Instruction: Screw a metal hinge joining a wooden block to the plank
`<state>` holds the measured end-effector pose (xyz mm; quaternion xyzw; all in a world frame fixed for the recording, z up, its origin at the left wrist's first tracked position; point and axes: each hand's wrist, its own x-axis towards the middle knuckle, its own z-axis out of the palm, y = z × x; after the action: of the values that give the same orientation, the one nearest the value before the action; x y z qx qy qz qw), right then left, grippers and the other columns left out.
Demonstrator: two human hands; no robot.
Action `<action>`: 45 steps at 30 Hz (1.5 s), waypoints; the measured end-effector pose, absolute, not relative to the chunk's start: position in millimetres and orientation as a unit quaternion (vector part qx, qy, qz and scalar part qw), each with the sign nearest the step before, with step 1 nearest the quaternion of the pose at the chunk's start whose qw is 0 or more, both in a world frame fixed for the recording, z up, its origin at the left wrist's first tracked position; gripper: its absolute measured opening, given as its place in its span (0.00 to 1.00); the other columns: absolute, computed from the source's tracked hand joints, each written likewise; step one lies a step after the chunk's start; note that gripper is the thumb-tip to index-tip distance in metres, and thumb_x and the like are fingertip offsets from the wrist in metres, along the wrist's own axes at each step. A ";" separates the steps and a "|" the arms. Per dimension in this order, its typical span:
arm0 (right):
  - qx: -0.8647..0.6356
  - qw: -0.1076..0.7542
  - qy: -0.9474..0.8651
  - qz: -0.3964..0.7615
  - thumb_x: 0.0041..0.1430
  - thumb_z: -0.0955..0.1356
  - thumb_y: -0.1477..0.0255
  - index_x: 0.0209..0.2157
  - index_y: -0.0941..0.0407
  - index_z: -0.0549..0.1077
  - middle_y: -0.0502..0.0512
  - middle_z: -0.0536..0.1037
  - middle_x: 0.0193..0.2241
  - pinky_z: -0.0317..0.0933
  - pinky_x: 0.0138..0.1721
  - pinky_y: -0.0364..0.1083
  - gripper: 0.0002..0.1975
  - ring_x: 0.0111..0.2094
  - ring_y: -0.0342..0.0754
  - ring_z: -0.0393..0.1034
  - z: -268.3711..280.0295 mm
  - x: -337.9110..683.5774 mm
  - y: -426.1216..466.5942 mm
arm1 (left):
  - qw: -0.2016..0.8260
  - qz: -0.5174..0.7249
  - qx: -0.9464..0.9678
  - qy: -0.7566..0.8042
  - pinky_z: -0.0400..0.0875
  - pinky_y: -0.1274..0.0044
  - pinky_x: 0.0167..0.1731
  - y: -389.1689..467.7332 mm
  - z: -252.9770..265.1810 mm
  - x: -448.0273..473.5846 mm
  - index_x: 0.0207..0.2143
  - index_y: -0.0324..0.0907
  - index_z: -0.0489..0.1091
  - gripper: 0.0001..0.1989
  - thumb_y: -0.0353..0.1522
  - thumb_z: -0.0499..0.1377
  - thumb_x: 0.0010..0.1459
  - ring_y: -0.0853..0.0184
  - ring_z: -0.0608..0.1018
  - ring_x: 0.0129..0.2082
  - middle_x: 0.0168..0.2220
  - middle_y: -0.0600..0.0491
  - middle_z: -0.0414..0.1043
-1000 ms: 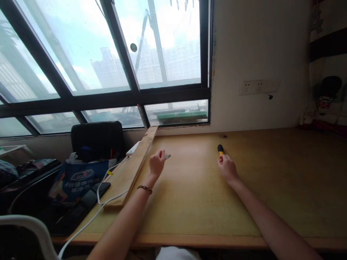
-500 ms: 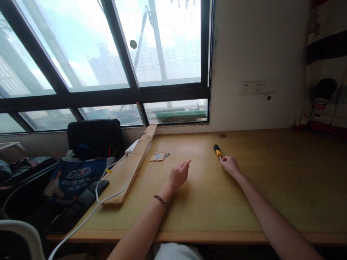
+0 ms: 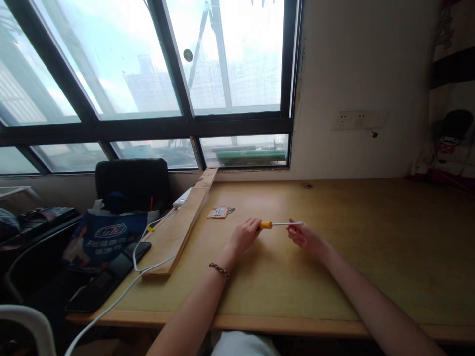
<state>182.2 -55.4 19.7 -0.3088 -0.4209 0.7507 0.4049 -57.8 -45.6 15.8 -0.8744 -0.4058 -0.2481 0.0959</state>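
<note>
tabletop (image 3: 282, 296), bounded by its near edge, by the wall (image 3: 326, 148) at the far side and by a wooden plank (image 3: 178, 235) at left; the widest room for moving spreads right of the right forearm (image 3: 356, 282). 1 screwdriver (image 3: 266, 225) is held crosswise over it: the left hand (image 3: 245, 234) has its fingers closed around the yellow handle; the right hand (image 3: 306, 240) has fingers part-curled at the shaft's tip, contact cannot be told. farther left: 1 small flat piece (image 3: 217, 212), with slim dark pieces (image 3: 230, 210), too small to count, just beside.
</note>
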 end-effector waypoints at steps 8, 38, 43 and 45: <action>-0.353 0.497 -0.363 0.705 0.43 0.71 0.57 0.24 0.60 0.71 0.43 0.60 0.13 0.32 0.14 0.38 0.19 0.12 0.32 0.42 5.0 188.5 -41.9 | 0.079 -0.256 -0.676 -0.687 0.68 0.73 0.36 -31.9 9.2 -83.5 0.41 0.37 0.67 0.15 0.36 0.48 0.58 0.60 0.74 0.38 0.38 0.43 0.70; -0.392 0.492 -0.390 0.672 0.41 0.69 0.53 0.25 0.60 0.69 0.44 0.61 0.13 0.36 0.15 0.39 0.22 0.13 0.33 0.45 -0.4 181.2 -43.8 | 0.102 -0.166 -0.609 -0.769 0.67 0.69 0.35 -31.0 9.6 -93.1 0.41 0.37 0.68 0.18 0.38 0.49 0.54 0.56 0.70 0.41 0.42 0.41 0.69; -0.406 0.488 -0.385 0.670 0.42 0.69 0.54 0.25 0.59 0.68 0.44 0.61 0.14 0.37 0.15 0.39 0.21 0.13 0.34 0.47 0.8 182.3 -44.1 | 0.102 -0.157 -0.607 -0.772 0.67 0.69 0.36 -32.7 11.8 -88.9 0.42 0.36 0.68 0.18 0.37 0.49 0.54 0.55 0.70 0.42 0.42 0.41 0.69; -0.408 0.488 -0.383 0.670 0.42 0.69 0.54 0.25 0.59 0.68 0.44 0.62 0.14 0.37 0.15 0.39 0.21 0.13 0.34 0.46 1.8 182.7 -43.8 | 0.100 -0.154 -0.609 -0.772 0.66 0.69 0.36 -32.9 12.2 -87.8 0.42 0.37 0.68 0.18 0.37 0.48 0.54 0.55 0.70 0.43 0.42 0.40 0.68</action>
<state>182.7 -43.8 1.8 -0.4082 -0.3826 0.6698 0.4882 -87.8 -32.9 12.2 -0.6085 -0.7720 -0.1536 0.1004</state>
